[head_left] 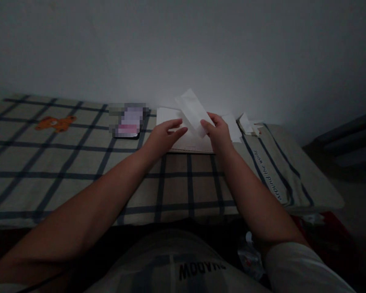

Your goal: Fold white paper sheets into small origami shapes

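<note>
A strip of white paper (191,106), seemingly folded, is pinched between the thumb and fingers of my right hand (218,129). It slants up and to the left, raised over a white pad or stack of sheets (195,144) on the table. Just left of the strip, my left hand (167,133) has its thumb and fingers apart with nothing between them. Beside my right hand lies a loose white sheet (232,128). Farther right is a small crumpled or folded piece of paper (247,124).
A checked cloth (131,162) covers the table against a grey wall (183,49). On the left lie a phone (128,122) with a blurred screen and an orange bear-shaped figure (55,123). Below the front edge, a clear plastic bag (250,256) and something red (338,232) show dimly.
</note>
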The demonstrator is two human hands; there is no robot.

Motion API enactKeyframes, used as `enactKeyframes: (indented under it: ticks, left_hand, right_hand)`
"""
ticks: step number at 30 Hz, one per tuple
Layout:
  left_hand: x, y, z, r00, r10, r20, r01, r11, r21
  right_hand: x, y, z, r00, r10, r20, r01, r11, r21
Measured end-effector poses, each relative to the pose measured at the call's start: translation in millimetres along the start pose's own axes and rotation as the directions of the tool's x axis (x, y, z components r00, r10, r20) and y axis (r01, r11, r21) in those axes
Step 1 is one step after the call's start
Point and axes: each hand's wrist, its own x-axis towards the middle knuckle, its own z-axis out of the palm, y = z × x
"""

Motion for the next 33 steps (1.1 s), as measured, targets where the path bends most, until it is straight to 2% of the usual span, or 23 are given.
enactKeyframes:
  ticks: [3,6,9,11,20,22,24,25,26,29,31,33]
  left_hand:
    - [-1,3,4.9,0.999,-0.043,-0.016,0.038,0.968,-0.25]
    - [-3,7,4.5,0.998,-0.061,-0.018,0.05,0.934,-0.354]
    - [-4,9,1.1,0.994,-0.072,-0.084,0.035,0.924,-0.382]
    - [-4,9,-0.2,0.986,-0.11,-0.127,0.05,0.913,-0.404]
    - [-6,7,0.7,0.962,-0.201,-0.184,0.128,0.929,-0.347]
    - [-5,6,-0.1,0.953,-0.231,-0.196,0.131,0.897,-0.422]
    - [-3,6,-0.9,0.94,-0.27,-0.206,0.134,0.852,-0.507]
    - [-2,5,-1.3,0.932,-0.295,-0.21,0.14,0.828,-0.543]
    - [-1,5,-1.5,0.923,-0.32,-0.212,0.147,0.806,-0.574]
    - [2,2,-1.3,0.905,-0.372,-0.207,0.161,0.75,-0.641]
    - [3,-1,-0.7,0.898,-0.391,-0.2,0.169,0.728,-0.665]
    - [4,-4,-0.2,0.896,-0.401,-0.19,0.181,0.721,-0.668]
  right_hand:
    - [-9,-12,10,0.997,0.063,0.048,-0.068,0.991,0.111]
    - [-18,-23,20,0.983,0.115,0.145,-0.151,0.952,0.266]
    - [-24,-28,27,0.975,0.121,0.188,-0.176,0.934,0.311]
    - [-25,-29,29,0.97,0.119,0.214,-0.178,0.943,0.283]
    - [-27,-30,26,0.95,0.065,0.306,-0.112,0.984,0.138]
    - [-27,-28,27,0.959,-0.005,0.285,-0.03,0.992,0.119]
    - [-26,-25,26,0.965,-0.142,0.221,0.136,0.99,0.044]
    - [-26,-25,24,0.953,-0.234,0.191,0.242,0.97,-0.015]
    - [-25,-24,22,0.924,-0.33,0.193,0.347,0.935,-0.066]
    - [-23,-24,14,0.788,-0.521,0.328,0.588,0.795,-0.149]
    - [-21,-22,9,0.725,-0.579,0.372,0.668,0.723,-0.176]
    - [-18,-19,6,0.694,-0.599,0.399,0.704,0.681,-0.202]
